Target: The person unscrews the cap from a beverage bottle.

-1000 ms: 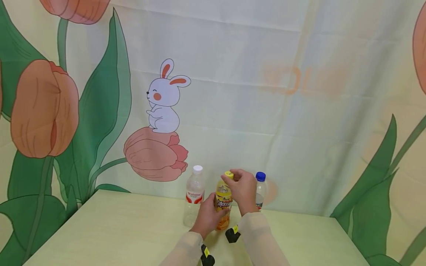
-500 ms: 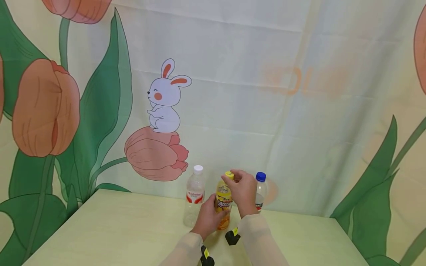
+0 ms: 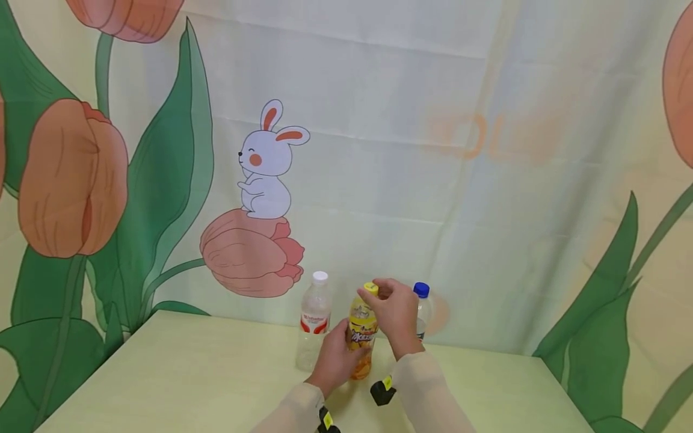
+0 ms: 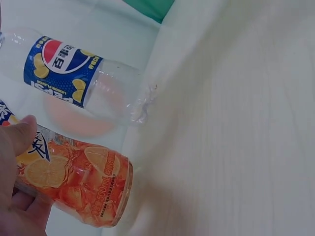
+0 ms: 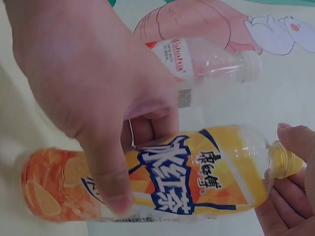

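In the head view my left hand grips the body of an iced tea bottle with a yellow and orange label. It stands upright; whether its base touches the table is hard to tell. My right hand pinches its yellow cap between thumb and fingers. The right wrist view shows the cap on the bottle neck, with my left hand wrapped round the label. In the left wrist view, the bottle's lower end shows orange slices, and part of my left hand holds it.
A clear bottle with a white cap stands to the left. Behind my right hand is a clear Pepsi bottle with a blue cap. The pale table meets a curtain printed with tulips and a rabbit.
The head view has shifted slightly. Both hands keep nearly the same places on the iced tea bottle and its cap, and the other bottles stand as before.
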{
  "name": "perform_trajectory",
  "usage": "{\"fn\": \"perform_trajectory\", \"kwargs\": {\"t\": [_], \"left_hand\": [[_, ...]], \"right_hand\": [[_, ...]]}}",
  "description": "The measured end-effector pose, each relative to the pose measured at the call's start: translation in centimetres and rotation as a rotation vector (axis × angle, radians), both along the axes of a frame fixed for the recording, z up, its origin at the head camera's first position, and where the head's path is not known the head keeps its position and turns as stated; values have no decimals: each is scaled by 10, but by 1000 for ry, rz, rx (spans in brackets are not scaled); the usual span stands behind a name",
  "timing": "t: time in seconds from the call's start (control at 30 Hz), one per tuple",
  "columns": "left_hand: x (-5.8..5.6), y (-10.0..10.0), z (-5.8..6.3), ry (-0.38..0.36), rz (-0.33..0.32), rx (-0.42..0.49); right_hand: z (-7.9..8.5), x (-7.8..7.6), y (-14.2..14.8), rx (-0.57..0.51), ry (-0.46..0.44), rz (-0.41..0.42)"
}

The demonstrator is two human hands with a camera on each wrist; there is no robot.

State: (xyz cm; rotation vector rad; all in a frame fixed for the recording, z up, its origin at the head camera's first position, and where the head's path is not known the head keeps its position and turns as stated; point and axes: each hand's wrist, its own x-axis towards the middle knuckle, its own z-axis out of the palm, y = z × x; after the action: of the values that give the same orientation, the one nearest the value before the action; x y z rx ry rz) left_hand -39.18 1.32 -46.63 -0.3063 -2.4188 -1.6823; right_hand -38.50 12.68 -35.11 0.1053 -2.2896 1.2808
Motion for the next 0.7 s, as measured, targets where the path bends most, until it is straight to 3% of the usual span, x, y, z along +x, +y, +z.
{"fn": "perform_trajectory", "kwargs": {"t": [0.23, 0.7], "left_hand": [[13, -7, 13, 26, -23, -3], [42, -22, 29, 28, -81, -24]], "right_hand": [[10, 12, 5, -38, 28, 66], [22, 35, 18, -44, -40, 183]]}}
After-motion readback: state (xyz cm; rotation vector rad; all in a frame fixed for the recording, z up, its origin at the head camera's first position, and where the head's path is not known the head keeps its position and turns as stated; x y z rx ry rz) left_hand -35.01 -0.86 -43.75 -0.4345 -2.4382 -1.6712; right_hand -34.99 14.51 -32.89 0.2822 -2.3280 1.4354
